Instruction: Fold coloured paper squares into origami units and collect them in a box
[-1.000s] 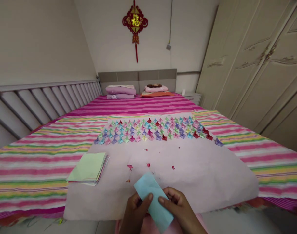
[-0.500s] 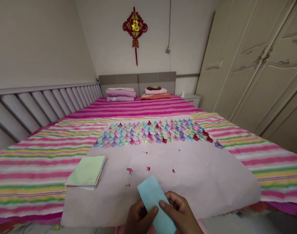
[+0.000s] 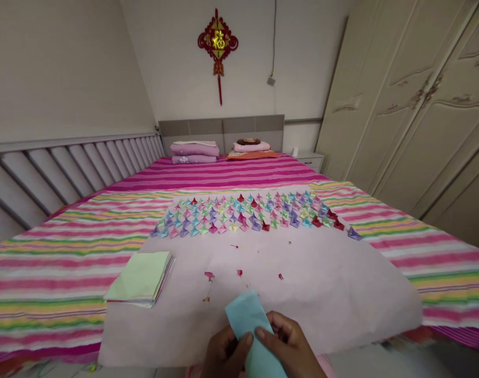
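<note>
Both hands hold a light blue folded paper strip (image 3: pixel 247 320) at the bottom middle of the head view, above the near edge of a large pale pink sheet (image 3: pixel 333 283) spread on the bed. My left hand (image 3: pixel 223 353) pinches the strip from the left with its thumb on top. From the right, my right hand (image 3: pixel 292 347) grips it with thumb and fingers. A stack of square coloured papers (image 3: pixel 141 278), pale green on top, lies to the left on the sheet.
Several rows of small folded paper shapes (image 3: pixel 247 212) in many colours sit across the far part of the sheet. Tiny red scraps (image 3: pixel 210 274) dot its middle. The striped bed (image 3: pixel 58 247) has folded bedding (image 3: pixel 194 150) at the headboard. Wardrobe doors (image 3: pixel 412 105) stand at right.
The blue strip and both hands have dropped slightly lower in the picture and shifted a little right. The view tilted up a bit. The grip is unchanged.
</note>
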A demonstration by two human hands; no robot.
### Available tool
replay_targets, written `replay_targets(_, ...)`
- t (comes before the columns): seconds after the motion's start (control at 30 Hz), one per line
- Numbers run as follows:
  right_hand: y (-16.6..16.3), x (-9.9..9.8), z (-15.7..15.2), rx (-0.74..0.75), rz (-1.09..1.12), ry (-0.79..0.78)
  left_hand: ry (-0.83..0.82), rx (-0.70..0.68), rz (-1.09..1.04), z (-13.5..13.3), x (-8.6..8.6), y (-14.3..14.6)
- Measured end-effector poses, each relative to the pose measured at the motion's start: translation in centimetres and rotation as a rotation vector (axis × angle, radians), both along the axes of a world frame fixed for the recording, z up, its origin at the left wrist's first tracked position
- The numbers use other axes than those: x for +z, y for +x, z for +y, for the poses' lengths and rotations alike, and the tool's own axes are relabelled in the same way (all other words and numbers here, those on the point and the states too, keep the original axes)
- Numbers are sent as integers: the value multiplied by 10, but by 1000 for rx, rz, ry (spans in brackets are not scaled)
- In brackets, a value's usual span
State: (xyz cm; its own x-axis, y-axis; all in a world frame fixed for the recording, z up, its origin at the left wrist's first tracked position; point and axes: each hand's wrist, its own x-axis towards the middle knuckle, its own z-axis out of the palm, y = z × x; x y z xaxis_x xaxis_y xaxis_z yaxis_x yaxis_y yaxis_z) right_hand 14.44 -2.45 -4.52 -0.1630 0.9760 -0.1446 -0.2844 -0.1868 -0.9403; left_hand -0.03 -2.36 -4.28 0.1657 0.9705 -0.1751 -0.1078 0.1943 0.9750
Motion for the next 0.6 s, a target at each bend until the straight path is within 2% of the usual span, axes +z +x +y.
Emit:
replay_targets(0.27,1,-2,0,6,-42,-4,19,-10,46,0,0,0)
replay_targets(0.6,-1,-7,-2,-25,6,-47,23,29,72,2,-6,-3)
